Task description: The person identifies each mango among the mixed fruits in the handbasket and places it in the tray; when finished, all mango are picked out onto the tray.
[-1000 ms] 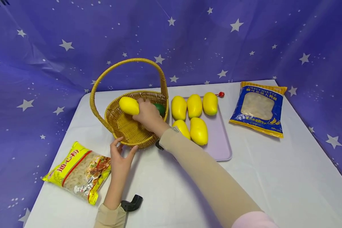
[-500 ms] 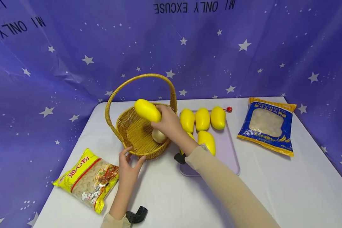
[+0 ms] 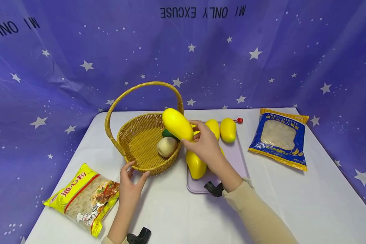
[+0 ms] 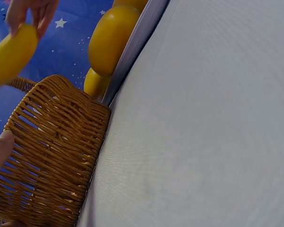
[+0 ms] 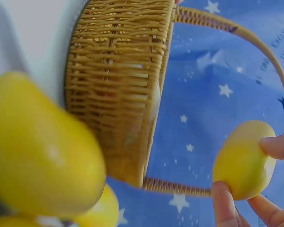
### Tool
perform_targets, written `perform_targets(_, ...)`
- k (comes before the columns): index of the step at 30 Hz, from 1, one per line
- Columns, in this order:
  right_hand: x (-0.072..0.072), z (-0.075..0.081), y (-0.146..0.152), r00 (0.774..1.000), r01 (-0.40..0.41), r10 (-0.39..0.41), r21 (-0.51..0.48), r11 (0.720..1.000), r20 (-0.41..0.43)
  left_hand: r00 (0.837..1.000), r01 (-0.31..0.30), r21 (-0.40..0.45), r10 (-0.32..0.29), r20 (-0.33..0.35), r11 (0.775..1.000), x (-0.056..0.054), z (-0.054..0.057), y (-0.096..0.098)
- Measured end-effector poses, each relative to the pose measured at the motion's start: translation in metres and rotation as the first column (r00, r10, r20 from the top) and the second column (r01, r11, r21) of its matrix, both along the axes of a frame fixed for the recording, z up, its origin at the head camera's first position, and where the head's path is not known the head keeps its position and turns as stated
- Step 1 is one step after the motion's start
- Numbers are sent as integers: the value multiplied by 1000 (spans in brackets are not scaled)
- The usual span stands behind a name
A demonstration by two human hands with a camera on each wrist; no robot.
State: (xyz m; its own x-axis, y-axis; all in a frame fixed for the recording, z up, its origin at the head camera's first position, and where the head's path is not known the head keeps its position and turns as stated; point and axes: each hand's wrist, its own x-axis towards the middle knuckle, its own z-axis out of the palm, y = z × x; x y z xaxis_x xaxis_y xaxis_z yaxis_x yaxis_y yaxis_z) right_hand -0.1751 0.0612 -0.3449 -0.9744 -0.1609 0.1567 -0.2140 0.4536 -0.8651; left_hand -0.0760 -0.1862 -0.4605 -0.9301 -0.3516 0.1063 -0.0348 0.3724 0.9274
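My right hand (image 3: pixel 205 144) pinches a yellow mango (image 3: pixel 177 124) by one end and holds it in the air over the right rim of the wicker basket (image 3: pixel 140 167). The right wrist view shows the fingers and thumb around that mango (image 5: pixel 246 158). My left hand (image 3: pixel 130 186) grips the basket's near edge, its thumb (image 4: pixel 1 147) against the wicker in the left wrist view. In the basket lie a pale round fruit or vegetable (image 3: pixel 166 146) and a dark green thing (image 3: pixel 168 133), partly hidden. Several more mangoes (image 3: pixel 228 130) are on a lilac tray (image 3: pixel 236 162), some covered by the right hand.
A yellow pasta bag (image 3: pixel 85 200) lies left of the left hand. The blue orecchiette bag (image 3: pixel 278 139) lies at the right. A small red object (image 3: pixel 239 120) sits behind the tray. The basket's tall handle (image 3: pixel 146 84) arches above it.
My right hand has lifted the mango out of the basket and carried it right, toward the tray. The pale and green things inside have come into view. My left hand stays at the basket.
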Motion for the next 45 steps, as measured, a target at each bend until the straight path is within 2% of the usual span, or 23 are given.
perform_targets(7, 18, -5, 46, 996, 81, -79, -44, 996, 32, 1000, 7, -1, -7, 7, 1000, -4, 2, 0)
perform_targets(15, 39, -28, 86, 981, 184, -179, -62, 981, 69, 1000, 4, 3, -4, 1, 1000, -2, 1, -2)
perform_targets(19, 49, -40, 105, 960, 262, -256, -48, 964, 112, 1000, 17, 0, -17, -19, 1000, -4, 0, 0)
perform_targets(23, 66, -54, 125, 919, 353, -351, 22, 935, 181, 1000, 29, 1, -29, 0, 1000, 0, -2, 4)
perform_targets(26, 74, -65, 136, 902, 382, -385, 53, 923, 196, 1000, 25, -5, -25, 14, 1000, 3, -2, 4)
perform_targets(34, 75, -79, 147, 898, 406, -419, 114, 907, 134, 1000, 13, -16, -13, 3, 1000, -1, 3, -1)
perform_targets(41, 66, -87, 147, 912, 376, -400, 211, 902, 86, 1000, 18, -12, -18, -13, 1000, -3, 3, -2)
perform_targets(45, 61, -90, 143, 919, 347, -383, 267, 899, 93, 1000, 11, -9, -11, -17, 1000, 0, 3, -1)
